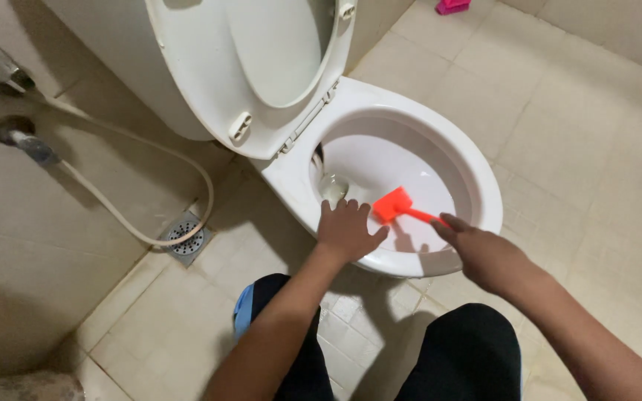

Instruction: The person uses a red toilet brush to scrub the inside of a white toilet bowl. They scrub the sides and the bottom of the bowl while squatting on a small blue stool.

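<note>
Bathroom: left hand (347, 232) flat on toilet rim (484, 186)

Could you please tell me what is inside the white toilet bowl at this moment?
Inside the white ceramic toilet bowl is the orange plastic brush head, its handle held by the right hand. The left hand rests on the rim, covering part of it.

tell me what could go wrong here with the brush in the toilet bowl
The right hand holds the orange brush only by its handle's end, so it might slip into the toilet bowl. The left hand rests bare on the rim and could get splashed. The raised seat might drop.
</note>
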